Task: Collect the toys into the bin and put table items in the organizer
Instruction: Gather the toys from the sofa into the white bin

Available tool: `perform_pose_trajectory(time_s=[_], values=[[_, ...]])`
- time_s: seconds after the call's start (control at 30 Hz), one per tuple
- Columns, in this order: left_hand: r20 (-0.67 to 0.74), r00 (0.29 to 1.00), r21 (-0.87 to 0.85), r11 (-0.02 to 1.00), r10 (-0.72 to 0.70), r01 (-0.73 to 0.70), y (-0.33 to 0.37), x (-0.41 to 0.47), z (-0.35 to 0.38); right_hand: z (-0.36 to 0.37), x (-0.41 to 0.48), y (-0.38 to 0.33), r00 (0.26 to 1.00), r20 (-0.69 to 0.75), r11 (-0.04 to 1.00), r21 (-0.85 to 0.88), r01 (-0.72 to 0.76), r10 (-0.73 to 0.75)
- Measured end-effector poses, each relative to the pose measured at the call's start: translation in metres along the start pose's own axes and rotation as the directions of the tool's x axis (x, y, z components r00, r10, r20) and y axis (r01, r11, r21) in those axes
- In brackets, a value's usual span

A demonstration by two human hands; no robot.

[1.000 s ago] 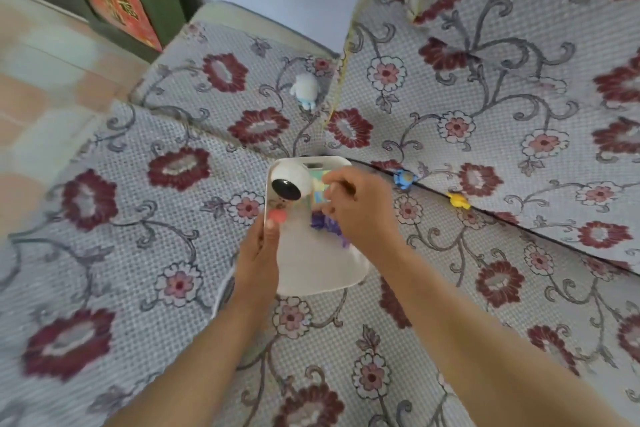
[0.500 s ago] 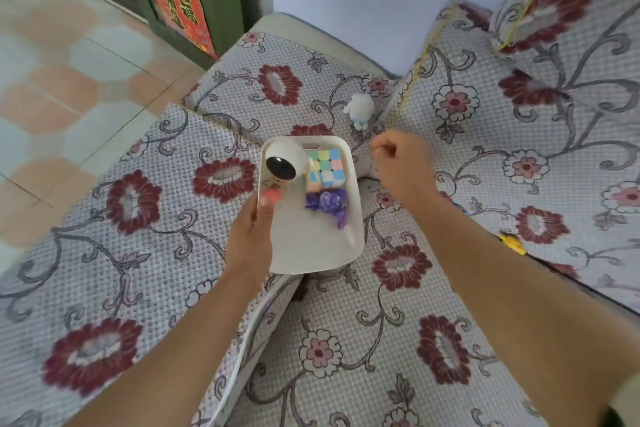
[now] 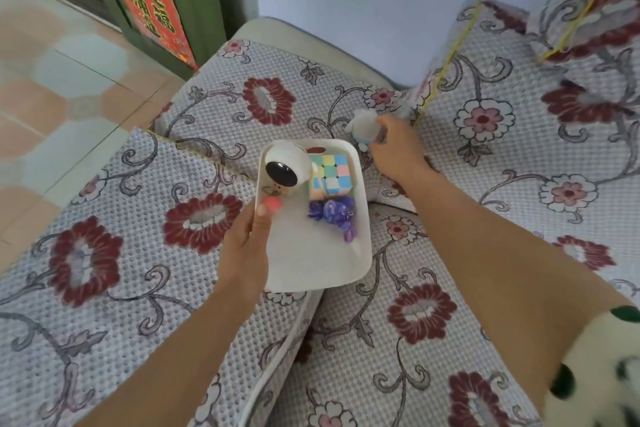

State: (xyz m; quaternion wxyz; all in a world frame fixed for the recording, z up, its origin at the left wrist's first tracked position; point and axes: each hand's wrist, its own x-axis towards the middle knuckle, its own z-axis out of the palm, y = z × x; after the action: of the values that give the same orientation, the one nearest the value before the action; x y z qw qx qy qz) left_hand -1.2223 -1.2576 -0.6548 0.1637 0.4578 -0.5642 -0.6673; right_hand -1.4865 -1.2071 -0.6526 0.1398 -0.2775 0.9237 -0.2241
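At frame centre the left hand (image 3: 246, 246) grips the left rim of the white bin (image 3: 322, 267), thumb over the edge. Inside lie a cube (image 3: 330, 174), a purple toy (image 3: 334, 213) and a white camera (image 3: 285, 166). Upper right of it, the right hand (image 3: 398, 149) seems closed around a blurred white toy (image 3: 363, 126) on the sofa (image 3: 104, 218).

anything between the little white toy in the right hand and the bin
Nothing visible. The right hand grips the white toy just past the bin's far right corner; bare space remains in the bin's near half.
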Motion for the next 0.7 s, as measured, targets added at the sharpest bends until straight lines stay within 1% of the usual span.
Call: perform_pose_trajectory(time_s=[0.1, 0.23, 0.37, 0.43, 0.5, 0.6, 0.63, 0.7], values=[[0.027, 1.000, -0.016, 1.000, -0.007, 0.007, -0.004, 0.012, -0.002, 0.007, 0.019, -0.006, 0.999, 0.026, 1.000, 0.002, -0.019, 0.019], [0.018, 0.999, -0.040, 0.999, -0.031, 0.032, -0.008, 0.018, -0.005, 0.016, 0.035, -0.011, 0.997, 0.076, 1.000, 0.015, -0.017, 0.016], [0.031, 0.999, -0.020, 1.000, -0.022, 0.023, -0.011, 0.021, -0.010, 0.024, 0.048, -0.014, 0.993, 0.119, 0.995, -0.103, 0.002, 0.010], [0.031, 0.999, -0.013, 1.000, -0.023, 0.023, -0.012, 0.023, -0.011, 0.028, 0.048, -0.014, 0.992, 0.121, 0.988, -0.152, -0.024, 0.042], [0.033, 0.999, -0.009, 0.999, -0.034, 0.035, -0.014, 0.023, -0.011, 0.031, 0.042, -0.011, 0.993, 0.100, 0.986, -0.158, -0.048, 0.064], [0.030, 0.999, -0.006, 1.000, -0.024, 0.025, -0.014, 0.018, -0.010, 0.034, 0.029, -0.003, 0.998, 0.053, 0.993, -0.116, -0.021, 0.027], [0.028, 0.999, -0.002, 1.000, -0.022, 0.022, -0.013, 0.016, -0.010, 0.032, 0.024, -0.001, 1.000, 0.025, 0.998, -0.068, -0.003, 0.005], [0.029, 0.999, 0.001, 1.000, -0.025, 0.025, -0.011, 0.011, -0.008, 0.023, 0.013, 0.001, 0.998, -0.061, 0.996, 0.080, 0.024, -0.020]])
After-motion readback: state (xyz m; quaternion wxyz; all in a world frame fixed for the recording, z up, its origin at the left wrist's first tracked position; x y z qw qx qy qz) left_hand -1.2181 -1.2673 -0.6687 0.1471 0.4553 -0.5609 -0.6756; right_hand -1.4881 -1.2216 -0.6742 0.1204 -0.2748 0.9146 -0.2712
